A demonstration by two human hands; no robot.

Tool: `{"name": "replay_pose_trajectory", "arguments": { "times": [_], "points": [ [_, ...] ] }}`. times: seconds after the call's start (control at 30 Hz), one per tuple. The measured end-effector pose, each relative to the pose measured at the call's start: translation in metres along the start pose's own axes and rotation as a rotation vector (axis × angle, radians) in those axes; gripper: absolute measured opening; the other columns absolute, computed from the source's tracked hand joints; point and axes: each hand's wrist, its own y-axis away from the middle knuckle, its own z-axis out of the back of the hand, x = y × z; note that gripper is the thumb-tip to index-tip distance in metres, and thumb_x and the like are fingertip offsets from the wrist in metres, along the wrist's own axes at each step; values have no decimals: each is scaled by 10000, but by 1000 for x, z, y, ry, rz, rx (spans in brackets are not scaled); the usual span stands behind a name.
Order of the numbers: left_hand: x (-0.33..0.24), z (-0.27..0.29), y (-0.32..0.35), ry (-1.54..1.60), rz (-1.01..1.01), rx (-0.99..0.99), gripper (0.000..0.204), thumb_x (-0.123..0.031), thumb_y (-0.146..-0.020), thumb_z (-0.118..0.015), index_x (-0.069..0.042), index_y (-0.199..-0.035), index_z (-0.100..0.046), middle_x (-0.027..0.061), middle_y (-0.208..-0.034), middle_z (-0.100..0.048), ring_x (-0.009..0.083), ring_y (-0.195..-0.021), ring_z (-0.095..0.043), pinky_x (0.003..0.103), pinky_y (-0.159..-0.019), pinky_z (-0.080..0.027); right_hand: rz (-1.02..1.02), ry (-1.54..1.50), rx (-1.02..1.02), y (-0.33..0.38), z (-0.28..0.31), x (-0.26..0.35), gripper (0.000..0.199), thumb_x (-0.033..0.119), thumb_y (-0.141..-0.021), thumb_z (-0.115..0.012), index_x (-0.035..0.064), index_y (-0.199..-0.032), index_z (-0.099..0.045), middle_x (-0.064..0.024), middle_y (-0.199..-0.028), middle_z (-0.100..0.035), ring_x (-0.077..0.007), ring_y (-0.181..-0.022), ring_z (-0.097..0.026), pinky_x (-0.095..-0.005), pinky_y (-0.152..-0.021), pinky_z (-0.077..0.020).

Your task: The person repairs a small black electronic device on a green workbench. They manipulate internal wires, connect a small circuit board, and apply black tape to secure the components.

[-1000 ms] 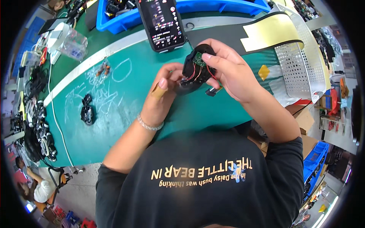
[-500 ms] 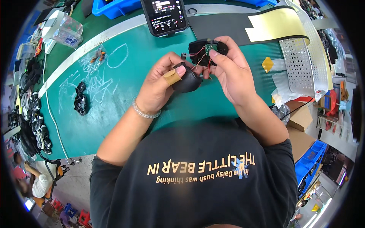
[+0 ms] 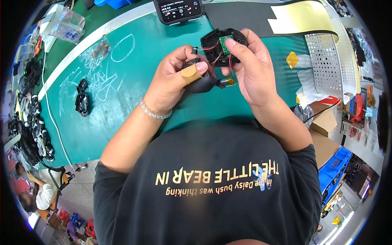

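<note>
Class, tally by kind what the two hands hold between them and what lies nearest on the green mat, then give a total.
Black shell halves in the hands: 2
Green circuit boards: 1
Small flat gold batteries on wires: 1
Phones: 1
Black parts lying on the mat: 1
Total: 6

A dark-screened phone stands top centre — clear plastic packet (small parts inside) left.

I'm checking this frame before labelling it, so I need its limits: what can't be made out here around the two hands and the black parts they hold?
- Head view: underside of the rounded black shell, covered by the left hand.
- Green circuit board in the open black housing: right hand thumb covers it; components too small.
- Phone: cut off by the top edge.
</note>
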Motion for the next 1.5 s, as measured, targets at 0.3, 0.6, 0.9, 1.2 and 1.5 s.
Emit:
{"name": "replay_pose_trajectory", "arguments": {
  "times": [0.3,0.6,0.9,1.2,1.5],
  "points": [
    [2,4,0,-132,15,20,182,-182,-843,-649,-109,-802,-488,27,-773,-600,127,-700,-598,265,-631,-497,142,152,-17,-6,2,-1,154,95,-838,-653,54,-827,-505,-13,-728,-575,-53,-578,-499,-196,-503,-400],
    [-1,-11,5,-123,110,-155,293,-131,-820,-700,-112,-719,-426,-44,-691,-524,19,-597,-457,187,-518,-378,704,600,-22,-19,9,-19,100,15,-805,-634,25,-834,-539,-49,-696,-552,-121,-603,-544,-264,-547,-419],
    [-9,-27,19,-836,-217,-289,384,-161,-766,-720,-30,-995,-442,78,-749,-606,114,-636,-554,245,-560,-455,746,1277,133,-18,13,-7,123,59,-764,-618,61,-873,-560,-97,-757,-555,-319,-651,-578,-385,-557,-446],
    [-28,-19,15,-581,176,-28,450,-132,-796,-671,-1,-1176,-469,61,-906,-607,86,-812,-556,221,-701,-456,448,1467,797,-19,4,50,203,58,-784,-541,45,-983,-582,-140,-771,-602,-351,-720,-598,-416,-624,-472],
    [-10,-24,16,-190,279,340,270,-41,-843,-591,-9,-1109,-561,-1,-1021,-594,72,-927,-525,234,-738,-446,-464,1422,1270,-34,-55,129,120,73,-793,-511,-7,-862,-567,-142,-695,-569,-264,-610,-540,-373,-552,-408]
  ]
}}
